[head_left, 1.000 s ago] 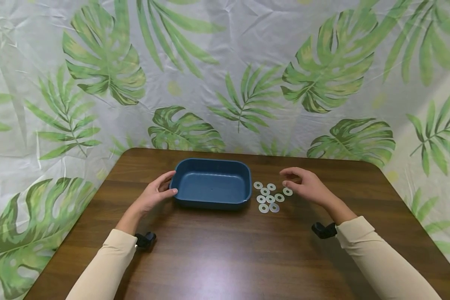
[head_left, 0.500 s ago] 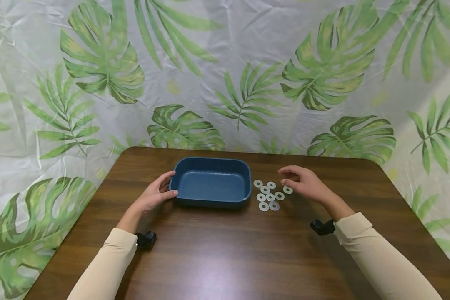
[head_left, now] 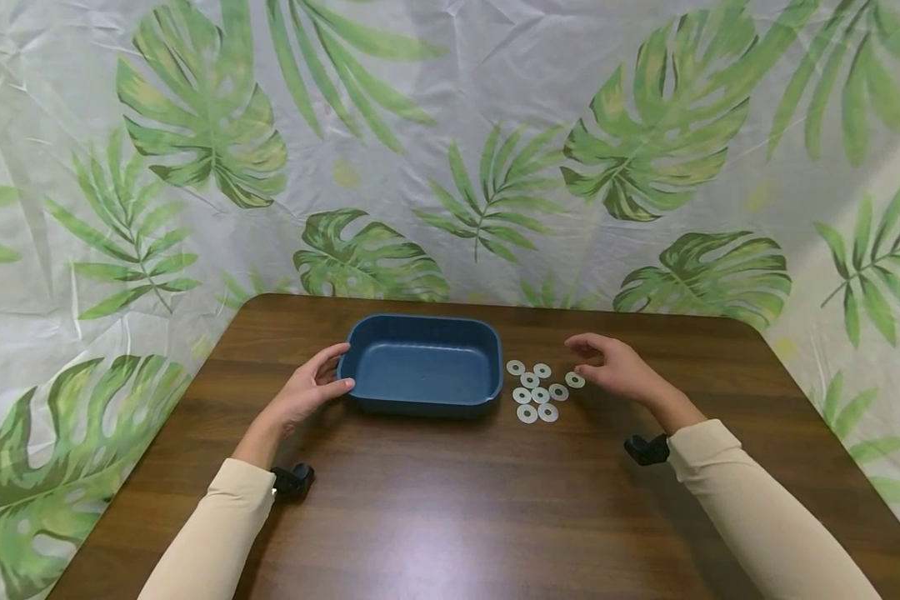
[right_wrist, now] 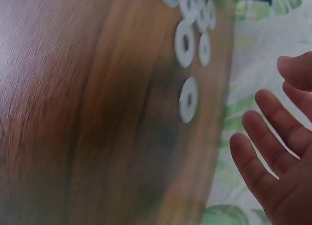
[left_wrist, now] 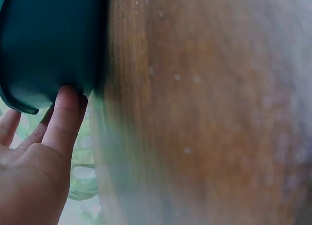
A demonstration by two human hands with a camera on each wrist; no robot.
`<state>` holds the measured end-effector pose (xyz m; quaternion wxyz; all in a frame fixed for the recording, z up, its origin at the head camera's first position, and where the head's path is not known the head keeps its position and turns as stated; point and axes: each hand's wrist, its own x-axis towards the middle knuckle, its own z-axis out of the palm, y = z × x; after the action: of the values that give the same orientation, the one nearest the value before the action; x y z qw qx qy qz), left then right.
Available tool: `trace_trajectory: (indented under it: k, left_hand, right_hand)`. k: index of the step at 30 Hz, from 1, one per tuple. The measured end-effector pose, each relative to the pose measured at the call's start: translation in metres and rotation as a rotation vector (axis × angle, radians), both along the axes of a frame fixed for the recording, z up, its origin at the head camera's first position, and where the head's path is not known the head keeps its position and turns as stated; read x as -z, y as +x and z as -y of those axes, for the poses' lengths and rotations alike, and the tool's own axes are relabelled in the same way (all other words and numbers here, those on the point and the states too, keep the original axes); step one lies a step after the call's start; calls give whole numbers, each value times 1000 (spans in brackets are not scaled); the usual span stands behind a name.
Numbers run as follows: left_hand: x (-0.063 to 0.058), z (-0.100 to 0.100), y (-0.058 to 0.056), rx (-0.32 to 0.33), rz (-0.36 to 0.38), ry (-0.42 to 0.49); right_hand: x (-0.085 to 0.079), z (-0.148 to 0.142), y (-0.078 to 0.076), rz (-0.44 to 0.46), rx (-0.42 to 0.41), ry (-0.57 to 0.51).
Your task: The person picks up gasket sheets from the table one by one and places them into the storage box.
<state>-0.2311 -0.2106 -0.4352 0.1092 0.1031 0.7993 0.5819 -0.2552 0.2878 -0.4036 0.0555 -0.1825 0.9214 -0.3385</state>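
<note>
A dark blue rectangular plastic bin [head_left: 423, 407] stands near the back of the table. My left hand [head_left: 306, 394] rests against its left end, thumb at the front corner and index finger at the rim. Seen from the left wrist, its extended fingertips touch the outer wall of the bin [left_wrist: 53, 44]. Several flat metal washers [head_left: 521, 419] lie to the right of the bin, one [head_left: 567, 382] apart from the others beside my right thumb. Just right of them my right hand [head_left: 624, 372] hovers with loosely bent fingers. The right wrist view shows this hand [right_wrist: 287, 171] holding nothing.
The brown wooden table [head_left: 450, 508] runs back to a leaf-patterned cloth [head_left: 510, 92] hung behind it. Dark wrist cameras [head_left: 294, 482] hang under both forearms, low over the tabletop.
My right hand shifts slightly left, then back to the right, beside the washers. The left hand keeps its place at the bin, and the washers stay put.
</note>
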Motion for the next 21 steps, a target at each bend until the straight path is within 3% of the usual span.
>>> trace_trajectory:
  k: [17,21]
  left_hand:
    - [-1,0,-2,1,21,7]
    - [0,0,0,-7,24,17]
  right_hand:
    - [28,-18,-16,5,-50,42]
    - [34,-19,-17,-29,-55,92]
